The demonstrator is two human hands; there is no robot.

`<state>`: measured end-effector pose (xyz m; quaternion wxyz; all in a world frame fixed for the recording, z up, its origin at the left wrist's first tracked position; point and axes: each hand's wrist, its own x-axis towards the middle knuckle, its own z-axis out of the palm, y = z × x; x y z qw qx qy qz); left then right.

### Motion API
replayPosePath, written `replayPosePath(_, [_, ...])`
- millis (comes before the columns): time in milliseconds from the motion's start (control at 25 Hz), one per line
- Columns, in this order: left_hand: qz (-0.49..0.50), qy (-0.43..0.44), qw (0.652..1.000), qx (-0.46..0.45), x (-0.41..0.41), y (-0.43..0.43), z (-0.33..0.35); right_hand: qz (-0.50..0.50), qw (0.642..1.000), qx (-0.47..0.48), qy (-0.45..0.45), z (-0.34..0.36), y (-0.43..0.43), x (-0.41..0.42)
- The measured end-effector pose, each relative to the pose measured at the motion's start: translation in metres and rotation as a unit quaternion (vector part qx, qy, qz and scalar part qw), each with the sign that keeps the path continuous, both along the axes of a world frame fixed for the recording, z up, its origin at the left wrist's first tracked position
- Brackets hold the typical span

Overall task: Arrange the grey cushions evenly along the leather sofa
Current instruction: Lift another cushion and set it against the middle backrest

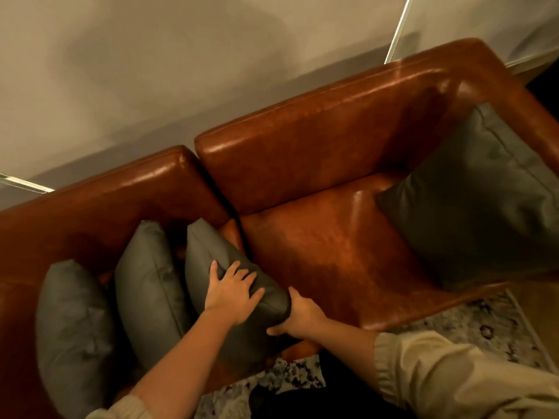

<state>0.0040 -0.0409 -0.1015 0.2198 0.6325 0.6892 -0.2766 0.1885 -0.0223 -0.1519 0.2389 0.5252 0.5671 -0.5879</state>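
Note:
A brown leather sofa [317, 255] runs from lower left to upper right. Three grey cushions stand on edge close together on its left seat: one at the far left [72, 322], one in the middle [148, 285], and one nearest the seat gap [208, 252]. My left hand [233, 293] lies flat on top of that third cushion, fingers spread. My right hand [298, 316] grips its front corner from the right side. Another grey cushion [478, 201] leans against the right armrest.
A pale wall runs behind the sofa. A patterned rug [484, 325] covers the floor in front of it, with wooden floor at the far right. The right seat between the held cushion and the armrest cushion is bare leather.

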Motion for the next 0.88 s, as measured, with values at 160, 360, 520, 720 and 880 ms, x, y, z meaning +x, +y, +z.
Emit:
replayPosePath(160, [0.017,-0.009,1.0,0.017,-0.001,0.002,0.004,-0.005,0.999,0.043,0.025,0.005,0.01,0.002])
replayPosePath(360, [0.04,-0.022,0.994,0.101,0.004,0.007,0.021,0.059,0.992,0.107,0.012,0.038,0.048,0.016])
replayPosePath(520, [0.055,-0.054,0.969,0.236,0.011,0.018,0.035,0.16,0.971,0.177,-0.001,0.078,0.095,0.04])
replayPosePath(720, [0.16,-0.028,0.941,0.297,-0.015,0.018,0.034,0.325,0.895,0.302,-0.032,0.12,0.141,0.069])
replayPosePath(880, [0.371,-0.116,0.905,0.173,-0.036,0.01,0.02,0.219,0.946,0.24,0.006,0.119,0.169,0.096])
